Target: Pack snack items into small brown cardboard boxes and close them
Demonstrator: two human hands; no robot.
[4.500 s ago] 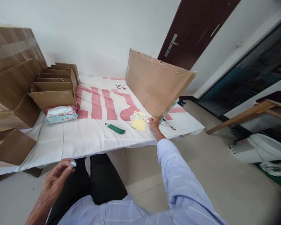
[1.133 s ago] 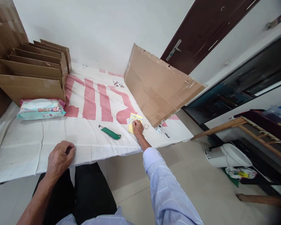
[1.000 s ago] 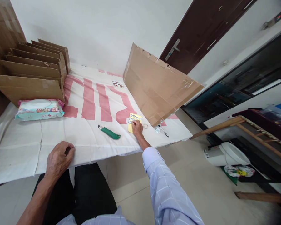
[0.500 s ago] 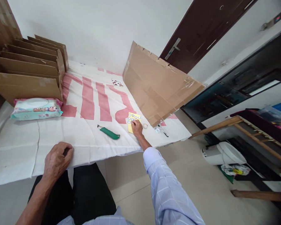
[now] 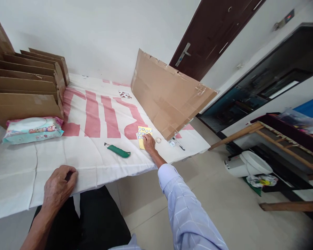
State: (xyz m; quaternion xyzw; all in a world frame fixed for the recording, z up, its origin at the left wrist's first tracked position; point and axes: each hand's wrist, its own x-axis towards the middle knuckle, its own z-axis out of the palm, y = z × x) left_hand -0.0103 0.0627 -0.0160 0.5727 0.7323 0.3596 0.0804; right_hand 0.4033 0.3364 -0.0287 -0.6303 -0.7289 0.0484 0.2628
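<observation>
The right hand [image 5: 149, 143] is pressed down on the yellow sheet [image 5: 141, 143], its fingers drawn together over the rows of small dark-edged squares [image 5: 143, 130]; whether a small piece sits under the fingertips I cannot tell; the left hand [image 5: 58, 185] lies loosely curled at the near edge of the table [image 5: 87, 152], nothing visible in it, though its palm is hidden. A few seconds ago the right hand was at the foot of the cardboard panel [image 5: 172, 95] and the left was raised with a small blue-and-white piece; now the sheet has the right hand on it and that piece is out of sight, so the work appears centred on the sheet; over the last second little has changed. Just right of the hand lies a pale ring [image 5: 158, 140], then a black pen [image 5: 179, 144]; to the left is a green cutter [image 5: 118, 150]; farther left, a wipes pack [image 5: 33, 131] touches upright cardboard dividers [image 5: 24, 104].
</observation>
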